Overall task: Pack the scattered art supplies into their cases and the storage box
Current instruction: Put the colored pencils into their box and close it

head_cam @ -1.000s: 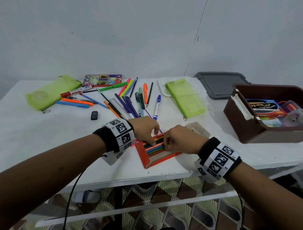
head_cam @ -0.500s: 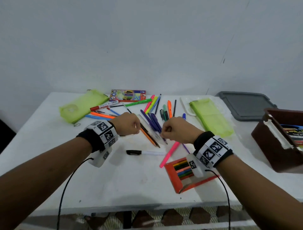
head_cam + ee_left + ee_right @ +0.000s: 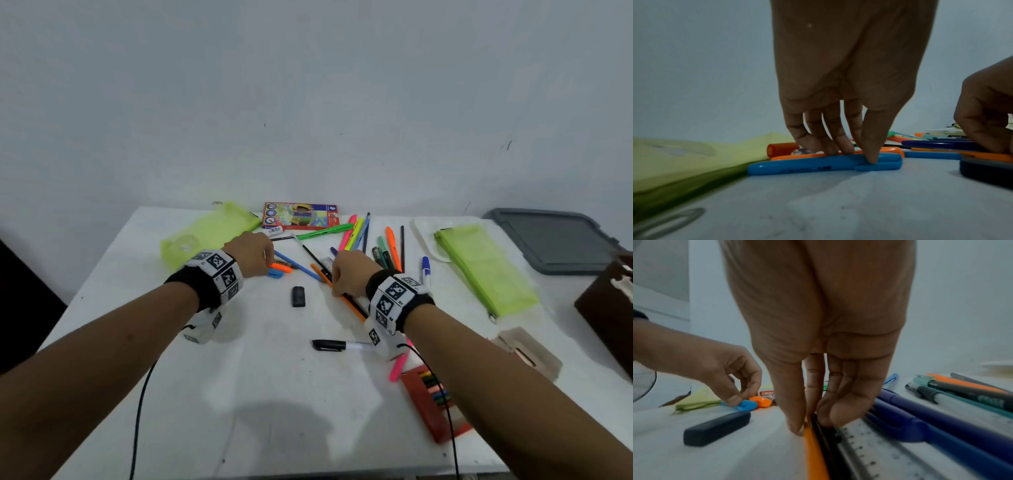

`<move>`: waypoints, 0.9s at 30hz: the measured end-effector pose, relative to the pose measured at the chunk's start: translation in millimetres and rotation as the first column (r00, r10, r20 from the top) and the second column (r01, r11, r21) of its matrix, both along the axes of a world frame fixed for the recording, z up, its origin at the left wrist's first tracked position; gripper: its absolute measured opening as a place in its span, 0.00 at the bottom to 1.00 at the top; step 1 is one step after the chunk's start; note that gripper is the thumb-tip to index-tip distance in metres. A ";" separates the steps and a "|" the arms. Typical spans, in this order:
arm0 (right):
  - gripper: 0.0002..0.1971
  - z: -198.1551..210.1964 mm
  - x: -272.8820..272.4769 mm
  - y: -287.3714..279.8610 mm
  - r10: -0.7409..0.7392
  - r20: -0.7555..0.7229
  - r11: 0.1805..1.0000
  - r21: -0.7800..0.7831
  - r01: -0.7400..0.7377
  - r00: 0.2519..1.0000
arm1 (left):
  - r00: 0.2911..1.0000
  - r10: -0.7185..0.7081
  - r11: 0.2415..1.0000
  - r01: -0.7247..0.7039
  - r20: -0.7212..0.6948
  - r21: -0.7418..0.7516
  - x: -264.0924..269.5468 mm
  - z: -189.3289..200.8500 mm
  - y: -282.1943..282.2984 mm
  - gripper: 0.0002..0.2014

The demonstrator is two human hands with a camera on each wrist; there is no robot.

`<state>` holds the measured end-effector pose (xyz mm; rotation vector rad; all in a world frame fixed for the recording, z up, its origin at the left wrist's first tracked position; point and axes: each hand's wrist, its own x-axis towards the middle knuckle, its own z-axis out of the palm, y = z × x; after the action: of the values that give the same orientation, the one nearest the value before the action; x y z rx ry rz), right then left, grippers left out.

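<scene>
My left hand reaches down at the left of the pen pile. Its thumb presses the blue highlighter and its fingers the orange highlighter behind it, pinching both on the table. My right hand pinches an orange pencil and the black pencil beside it, thumb on one side and fingers on the other. An open red pencil tray with coloured pencils lies near the front right, partly under my right forearm. The brown storage box is cut off at the right edge.
A black eraser lies between my hands. Two green pouches, a coloured pencil box, several pens, a clear ruler, a black-capped pen, a pink highlighter, a grey lid.
Both hands left the red pencil tray and moved back to the scattered pens. The left now pinches the highlighters, the right the pencils. The view tilted up.
</scene>
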<state>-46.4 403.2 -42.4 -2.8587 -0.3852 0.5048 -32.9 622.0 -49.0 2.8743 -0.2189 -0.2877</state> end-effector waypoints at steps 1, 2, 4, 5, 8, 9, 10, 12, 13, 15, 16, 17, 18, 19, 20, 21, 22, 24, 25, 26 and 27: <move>0.10 -1.9 1.2 2.1 -0.004 0.008 1.000 -0.022 0.004 1.000 | 1.000 -0.027 1.000 0.027 -0.017 0.011 -0.3 0.6 3.6 0.06; 0.10 -2.7 1.9 4.3 -0.002 0.018 0.999 -0.046 0.003 1.000 | 0.998 -0.059 0.998 0.060 -0.032 0.024 -0.4 1.3 6.8 0.08; 0.10 -1.2 1.3 8.3 0.013 0.038 0.995 -0.098 -0.010 0.999 | 0.992 -0.118 0.992 0.119 -0.046 0.037 0.5 2.0 12.3 0.11; 0.10 -0.3 0.5 10.2 0.022 0.047 0.992 -0.122 -0.016 0.999 | 0.989 -0.139 0.989 0.141 -0.045 0.038 0.7 2.1 14.9 0.11; 0.13 0.8 -2.1 14.6 0.024 0.067 0.984 -0.178 -0.012 0.997 | 0.982 -0.188 0.981 0.188 -0.024 0.040 1.5 0.8 19.3 0.12; 0.15 0.4 -2.4 16.0 0.017 0.066 0.981 -0.195 -0.003 0.998 | 0.979 -0.203 0.978 0.203 -0.014 0.046 1.8 0.3 19.9 0.12; 0.16 -0.7 -1.8 16.8 0.009 0.064 0.979 -0.205 0.004 0.998 | 0.976 -0.217 0.975 0.217 -0.004 0.055 2.5 -0.4 20.2 0.11; 0.14 -1.5 -1.0 17.8 -0.018 0.048 0.979 -0.201 0.027 0.999 | 0.972 -0.236 0.970 0.235 0.008 0.067 4.2 -1.6 20.7 0.11; 0.13 -1.1 -1.5 17.8 -0.036 0.034 0.981 -0.189 0.042 0.999 | 0.970 -0.244 0.968 0.243 0.011 0.065 5.6 -2.2 21.5 0.11; 0.10 0.9 -2.4 14.7 -0.083 0.014 0.987 -0.139 0.084 0.996 | 0.967 -0.256 0.966 0.256 -0.008 0.037 8.0 -3.9 22.4 0.11; 0.08 3.7 -3.0 12.2 -0.112 0.013 0.989 -0.099 0.113 0.994 | 0.964 -0.264 0.964 0.264 -0.026 0.021 8.3 -4.2 22.7 0.11; 0.08 7.7 -4.4 9.3 -0.153 0.008 0.987 -0.044 0.154 0.988 | 0.961 -0.276 0.961 0.276 -0.036 0.006 8.2 -4.2 22.5 0.09; 0.07 12.2 -5.6 5.9 -0.195 0.006 0.980 0.030 0.195 0.981 | 0.958 -0.286 0.958 0.285 -0.039 -0.013 7.9 -3.9 22.0 0.07; 0.05 17.5 -7.2 2.2 -0.244 0.000 0.962 0.123 0.242 0.970 | 0.957 -0.289 0.957 0.288 -0.039 -0.039 7.9 -3.8 21.3 0.05; 0.03 22.7 -9.7 -1.3 -0.293 -0.010 0.927 0.244 0.286 0.956 | 0.956 -0.290 0.956 0.287 -0.036 -0.067 8.2 -3.4 20.0 0.06; 0.05 26.9 -12.3 -4.8 -0.344 -0.020 0.865 0.382 0.325 0.939 | 0.955 -0.296 0.952 0.292 -0.027 -0.088 9.2 -2.4 18.1 0.06; 0.08 30.8 -15.9 -7.9 -0.390 -0.031 0.777 0.525 0.347 0.920 | 0.953 -0.304 0.948 0.301 -0.014 -0.104 10.4 -0.7 15.1 0.07; 0.10 36.6 -25.4 -12.8 -0.462 -0.055 0.550 0.765 0.335 0.885 | 0.946 -0.322 0.938 0.324 0.037 -0.121 13.1 3.8 6.5 0.09; 0.09 37.8 -31.1 -14.9 -0.491 -0.072 0.433 0.844 0.315 0.868 | 0.940 -0.334 0.932 0.341 0.074 -0.121 14.6 5.3 0.8 0.09; 0.07 38.5 -37.8 -16.4 -0.513 -0.104 0.323 0.896 0.304 0.852 | 0.931 -0.350 0.927 0.360 0.104 -0.107 16.0 5.6 -5.5 0.09; 0.07 36.5 -43.8 -18.3 -0.524 -0.149 0.221 0.927 0.302 0.839 | 0.922 -0.368 0.922 0.378 0.118 -0.080 17.4 5.3 -12.6 0.09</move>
<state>-90.2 384.9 -5.9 -1.6810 0.1133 -0.1462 -15.5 609.4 -43.7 2.7304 -0.7828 -0.1908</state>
